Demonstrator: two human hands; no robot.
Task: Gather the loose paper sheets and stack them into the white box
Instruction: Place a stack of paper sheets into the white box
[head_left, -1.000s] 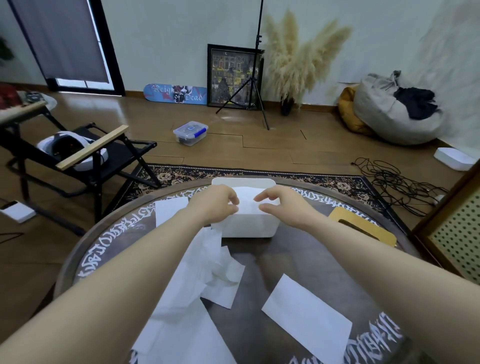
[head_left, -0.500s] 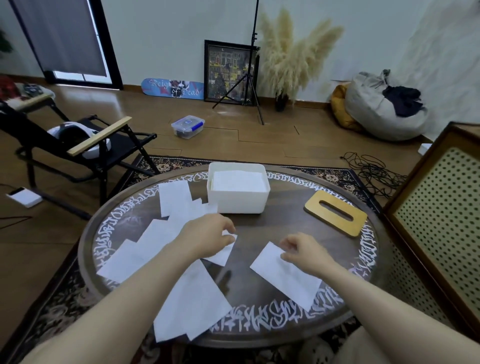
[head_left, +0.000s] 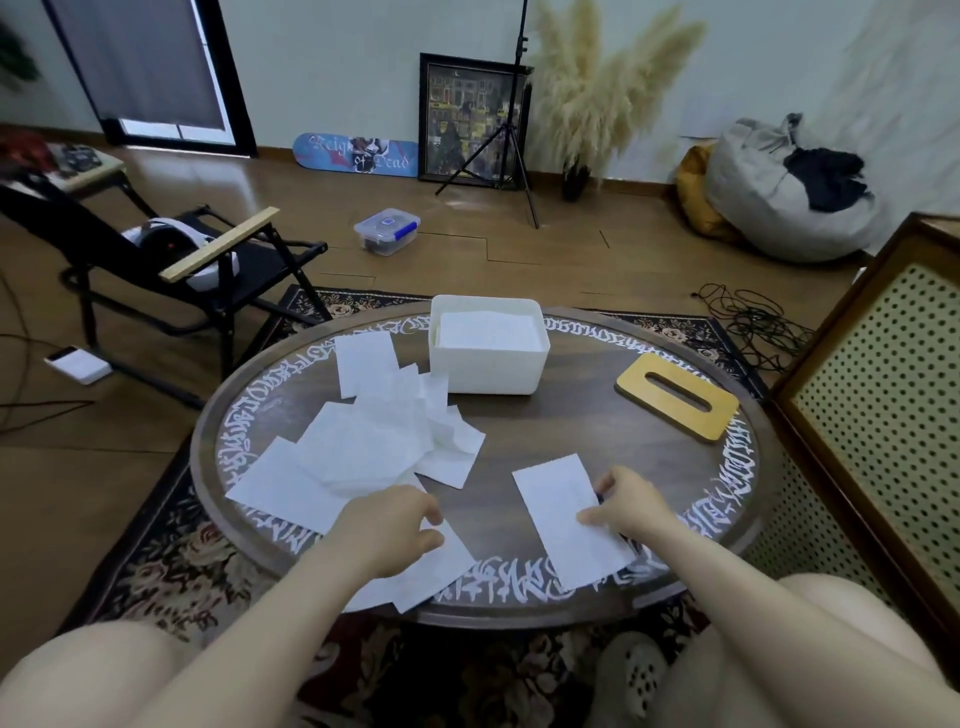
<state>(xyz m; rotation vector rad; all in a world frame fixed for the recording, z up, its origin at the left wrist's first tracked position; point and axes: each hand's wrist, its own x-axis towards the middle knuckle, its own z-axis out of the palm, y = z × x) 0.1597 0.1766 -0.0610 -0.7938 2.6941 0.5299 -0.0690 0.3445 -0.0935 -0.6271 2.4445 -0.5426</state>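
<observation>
Head view: right hand (head_left: 621, 506) pinches the edge of 1 sheet (head_left: 563, 519) near the table (head_left: 571, 431) front; left hand (head_left: 387, 530), fingers curled, rests on another sheet (head_left: 441, 566). Box (head_left: 488, 345) at far side, part filled. Lift edges cleanly, align before stacking.

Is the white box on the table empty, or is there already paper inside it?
Not empty. The white box stands upright with its top open, and flat white sheets lie inside, reaching near the rim.
</observation>
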